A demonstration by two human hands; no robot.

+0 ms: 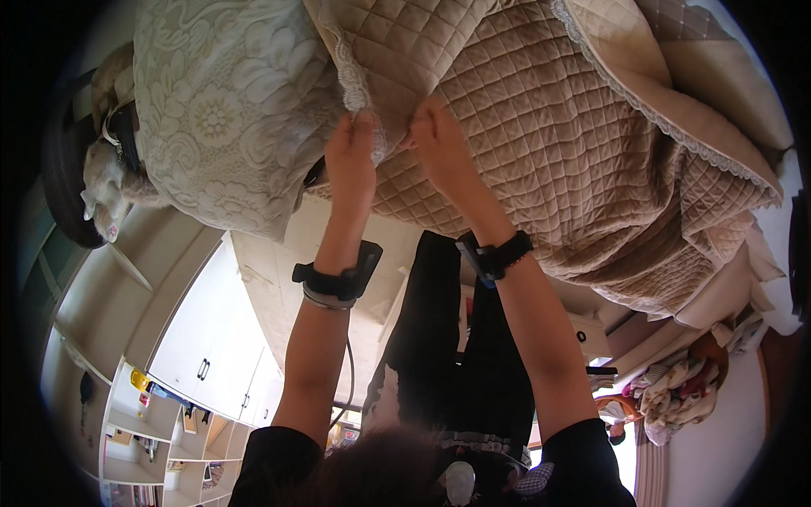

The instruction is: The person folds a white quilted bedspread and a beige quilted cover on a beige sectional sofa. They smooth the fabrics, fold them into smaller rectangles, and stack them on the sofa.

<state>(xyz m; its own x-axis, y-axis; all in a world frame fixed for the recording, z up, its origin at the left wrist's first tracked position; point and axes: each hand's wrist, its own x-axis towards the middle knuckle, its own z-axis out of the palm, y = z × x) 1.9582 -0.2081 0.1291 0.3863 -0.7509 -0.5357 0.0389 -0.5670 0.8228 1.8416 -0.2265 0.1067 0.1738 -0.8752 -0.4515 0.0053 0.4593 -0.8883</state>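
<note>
A tan quilted cover [526,120] with diamond stitching spreads before me, and one part of it is folded over. My left hand [351,142] pinches the white lace trim [355,82] along the edge of the folded part [405,51]. Close by on the right, my right hand [440,139] grips the same folded part near its lower edge; the fingertips are partly hidden by the cloth and the hand itself. Left of my left hand lies a cream pillow [222,120] with a raised floral pattern. Both wrists wear black strapped devices.
A pale animal figure [114,184], real or toy I cannot tell, lies beyond the pillow near a dark curved object [60,165]. White cabinets [196,336] and open shelves [136,453] stand at lower left. A heap of clothes [678,393] is at lower right.
</note>
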